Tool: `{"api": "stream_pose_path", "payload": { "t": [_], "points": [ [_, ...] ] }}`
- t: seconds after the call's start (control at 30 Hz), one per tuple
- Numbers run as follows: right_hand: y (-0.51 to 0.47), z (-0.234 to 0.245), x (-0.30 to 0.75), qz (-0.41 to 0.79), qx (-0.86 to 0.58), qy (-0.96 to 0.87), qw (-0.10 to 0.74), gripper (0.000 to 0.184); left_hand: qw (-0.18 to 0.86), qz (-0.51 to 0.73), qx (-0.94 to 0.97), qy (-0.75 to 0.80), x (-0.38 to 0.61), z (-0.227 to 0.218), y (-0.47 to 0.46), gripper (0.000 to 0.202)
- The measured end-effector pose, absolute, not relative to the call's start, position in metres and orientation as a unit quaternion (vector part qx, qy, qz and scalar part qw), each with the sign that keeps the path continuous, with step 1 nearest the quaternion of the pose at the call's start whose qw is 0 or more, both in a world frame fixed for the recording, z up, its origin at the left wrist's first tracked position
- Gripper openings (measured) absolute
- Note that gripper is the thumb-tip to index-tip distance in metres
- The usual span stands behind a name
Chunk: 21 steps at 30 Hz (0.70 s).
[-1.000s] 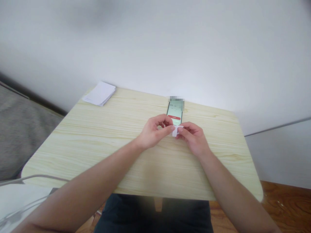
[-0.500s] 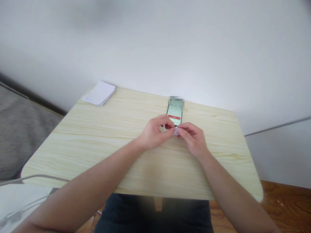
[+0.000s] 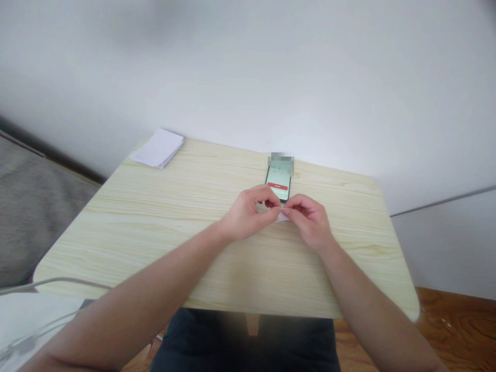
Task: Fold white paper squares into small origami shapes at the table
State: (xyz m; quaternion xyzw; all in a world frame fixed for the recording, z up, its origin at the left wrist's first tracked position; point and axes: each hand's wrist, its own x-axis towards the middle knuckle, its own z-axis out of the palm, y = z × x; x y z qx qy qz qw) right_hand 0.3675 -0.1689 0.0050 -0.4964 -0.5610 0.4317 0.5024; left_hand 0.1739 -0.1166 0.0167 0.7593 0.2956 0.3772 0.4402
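Between my fingertips is a small piece of white paper (image 3: 282,217), mostly covered by the thumbs. My left hand (image 3: 253,211) pinches it from the left, thumb and index finger closed together. From the other side, my right hand (image 3: 308,217) grips its right part in a pinch. Both hands hover low over the table, their tips almost touching. Just beyond them lies a phone (image 3: 278,192) with a red bar on its pale green screen; its upper end is blurred out.
A stack of white paper sheets (image 3: 159,149) rests at the table's far left corner. The light wood table (image 3: 127,222) backs onto a white wall (image 3: 248,77). A cable (image 3: 65,280) crosses the near left corner, and a grey surface (image 3: 42,206) lies left of the table.
My fingertips have come closer together and the paper between them has turned, now showing as a flat edge below the thumbs. The phone and paper stack stay put.
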Motion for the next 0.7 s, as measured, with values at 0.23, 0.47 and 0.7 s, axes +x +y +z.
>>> {"api": "stream_pose_path", "payload": {
  "t": [0.23,0.47,0.7],
  "points": [
    [-0.163,-0.006,0.372,0.517,-0.443,-0.449,0.578,0.006,0.494,0.404,0.714,0.290,0.171,0.014,-0.115,0.026],
    [-0.163,-0.009,0.371,0.536,-0.434,-0.431,0.581,0.014,0.493,0.385,0.702,0.339,0.177,0.012,-0.116,0.014],
    [-0.165,-0.006,0.370,0.511,-0.474,-0.471,0.541,0.011,0.498,0.377,0.698,0.350,0.177,0.018,-0.117,0.019]
  ]
}}
